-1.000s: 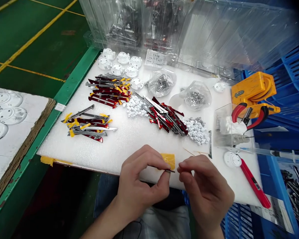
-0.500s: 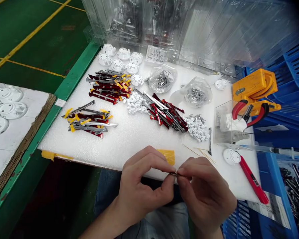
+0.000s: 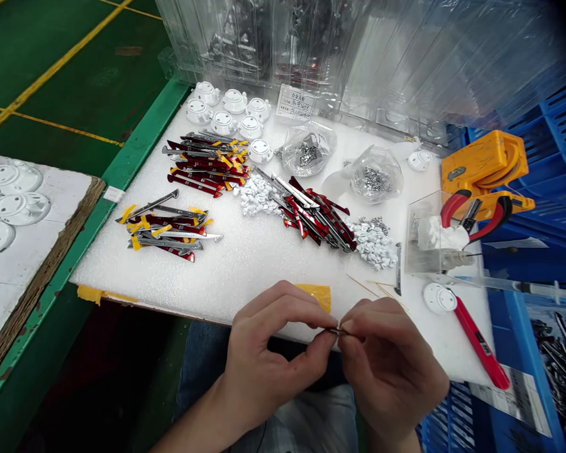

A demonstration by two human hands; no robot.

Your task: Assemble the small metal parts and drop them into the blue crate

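My left hand and my right hand meet at the front edge of the white foam board. Thumb and forefinger of each pinch a small, thin dark piece between them; most of it is hidden by the fingers. Just behind the hands is a yellow tape piece. Farther back lie red and silver blade-shaped parts, with small white pieces beside them. More such parts with yellow tape lie in a left pile and a back pile.
White round parts stand at the back left. Two clear bags hold small metal bits. On the right are an orange tape dispenser, pliers in a clear box, a syringe, a red-handled tool and blue crates.
The pinching fingertips have shifted slightly to the right, and a bit more of the thin dark piece shows between them. Both hands keep their grip. The objects on the board have stayed put.
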